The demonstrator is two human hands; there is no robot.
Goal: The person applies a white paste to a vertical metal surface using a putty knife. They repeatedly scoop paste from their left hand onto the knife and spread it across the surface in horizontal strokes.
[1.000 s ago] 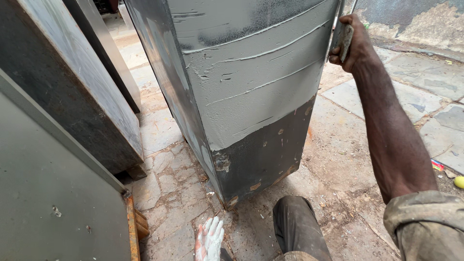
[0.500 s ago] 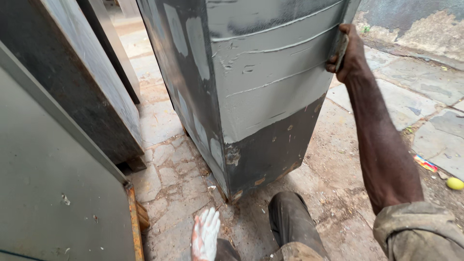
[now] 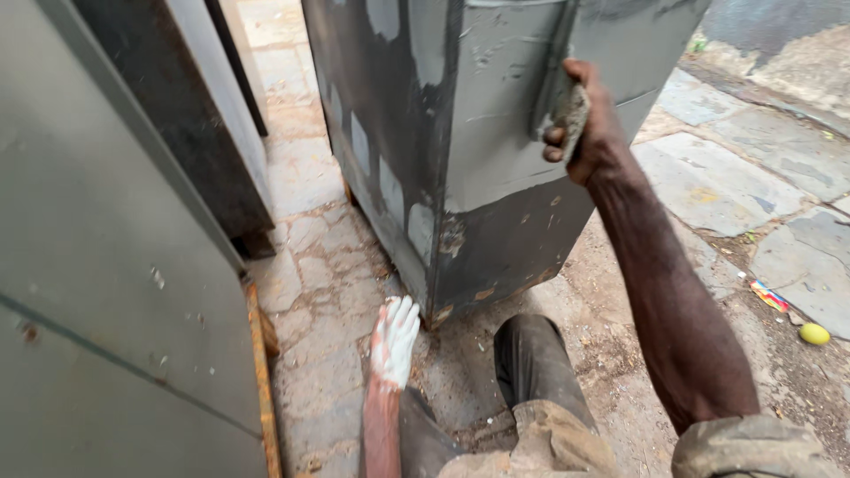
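- The right hand point(image 3: 591, 124) was raised against the front face of a tall grey metal cabinet point(image 3: 496, 150), its fingers clenched around a small grey abrasive block point(image 3: 571, 113) pressed flat to the metal beside a vertical raised strip.
- The left hand point(image 3: 394, 338), whitened with dust or paint, rested low near the cabinet's bottom corner, fingers released and spread over the stone paving point(image 3: 310, 283), holding nothing.
- The cabinet's faces were patched with lighter grey filler over darker metal, with rust spots near the base.
- A large grey metal panel point(image 3: 106, 292) stood close on the left, with a rusty orange edge point(image 3: 261, 372) at its foot.
- A second dark panel point(image 3: 186, 124) leaned behind it, leaving a narrow paved gap to the cabinet.
- The person's dark-trousered knee point(image 3: 531, 363) lay just below the cabinet.
- A small yellow ball point(image 3: 814, 334) and a coloured scrap point(image 3: 768, 295) lay well apart on the right.
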